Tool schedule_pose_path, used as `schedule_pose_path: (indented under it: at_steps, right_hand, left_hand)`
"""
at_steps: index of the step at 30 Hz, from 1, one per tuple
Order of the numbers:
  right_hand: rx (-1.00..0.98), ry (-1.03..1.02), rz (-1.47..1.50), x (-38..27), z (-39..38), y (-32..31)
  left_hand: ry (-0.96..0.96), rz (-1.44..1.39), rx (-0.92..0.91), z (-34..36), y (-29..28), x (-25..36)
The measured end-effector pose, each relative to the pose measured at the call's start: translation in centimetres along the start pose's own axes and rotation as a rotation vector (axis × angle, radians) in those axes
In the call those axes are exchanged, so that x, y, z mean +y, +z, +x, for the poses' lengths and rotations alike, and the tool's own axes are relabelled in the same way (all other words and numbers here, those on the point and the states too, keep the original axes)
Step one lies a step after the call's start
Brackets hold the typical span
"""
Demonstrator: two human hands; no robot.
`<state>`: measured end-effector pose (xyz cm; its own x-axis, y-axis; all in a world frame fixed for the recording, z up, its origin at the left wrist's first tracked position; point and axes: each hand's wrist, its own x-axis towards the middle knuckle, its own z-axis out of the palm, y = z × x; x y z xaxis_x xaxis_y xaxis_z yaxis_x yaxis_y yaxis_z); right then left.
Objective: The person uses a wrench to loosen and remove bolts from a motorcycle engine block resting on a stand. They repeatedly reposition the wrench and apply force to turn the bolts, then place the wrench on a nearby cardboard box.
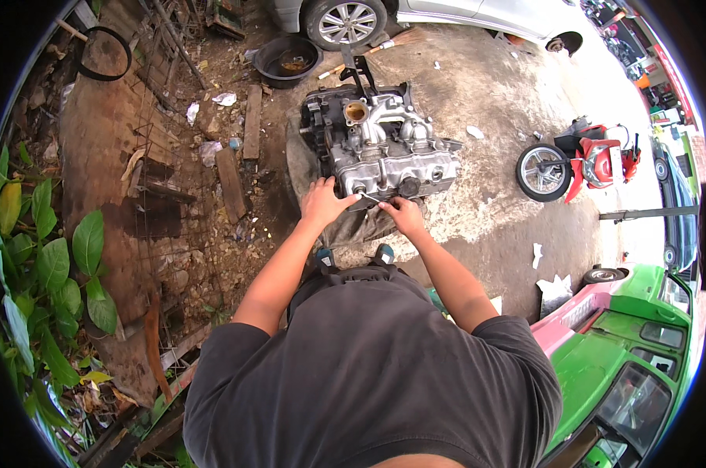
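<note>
Hands: two, both at the near edge of the engine. Left hand [325, 203]: fingers spread over the near left corner of the casting, thumb held apart from them and reaching to one end of a silver rod [371, 197]. Right hand [403, 216]: thumb and fingertips clamped on the rod's other end.

Engine [400, 166]: one, of bare metal, resting on a grey cloth [300, 160], with the cloth's left edge showing beyond it. One round dark cap [408, 186] sits on its near face.

Also counted: one black basin [290, 80] past the cloth's far left corner; two wooden planks, both left of the cloth; one red motorcycle [599, 162] well to the right; one silver car [446, 9] at the far side; one green pickup [602, 366] at near right.

Labels: a pale panel on the motorcycle may carry print, but is too small to read.

Surface: stained concrete [478, 187], giving way on the left to littered earth. Setting: an outdoor yard, leafy plants [55, 261] along its left border.
</note>
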<state>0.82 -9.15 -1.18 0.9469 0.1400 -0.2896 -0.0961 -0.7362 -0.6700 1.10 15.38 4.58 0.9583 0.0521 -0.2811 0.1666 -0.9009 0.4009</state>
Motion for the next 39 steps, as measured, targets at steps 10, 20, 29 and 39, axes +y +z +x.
schedule_pose_path:
  at_steps: [10, 20, 29, 39]
  right_hand:
    - [-0.025, -0.196, -0.508, -4.5, 0.5, -7.3]
    - [-0.14, -0.675, -1.002, -14.8, 4.5, -10.8]
    - [-0.04, -0.523, -0.984, -13.7, 0.5, -11.5]
    - [0.07, 0.107, 0.134, -2.1, -2.5, -3.0]
  left_hand:
    - [-0.002, -0.054, -0.003, 0.0, 0.3, -0.5]
    - [0.053, -0.102, 0.003, 0.3, 0.4, -1.1]
    - [0.064, -0.095, -0.037, 0.2, 0.1, -1.2]
    - [0.057, -0.109, -0.06, 0.7, 0.2, -1.2]
